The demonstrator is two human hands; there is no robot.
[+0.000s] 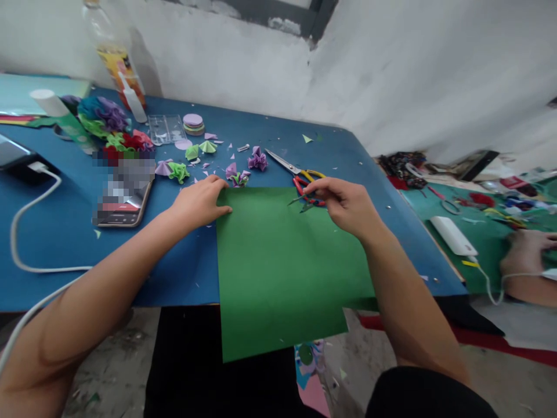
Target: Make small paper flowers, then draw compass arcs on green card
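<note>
A large green sheet of paper lies on the blue tabletop and hangs over its front edge, with a notch at the lower right. My left hand rests at its upper left corner, thumb and fingers apart. Over its upper right part is my right hand, with the fingers closed in a pinch. Thin dark metal points and red handle parts show beside those fingertips; what they grip is partly hidden. Just beyond lies a pair of scissors, blades pointing away to the left, near a yellow handle.
Crumpled purple paper flowers, paper discs and scraps lie beyond the sheet. At left are a phone, white cable, glue stick and bottle. Another person's hand is at the green table on the right.
</note>
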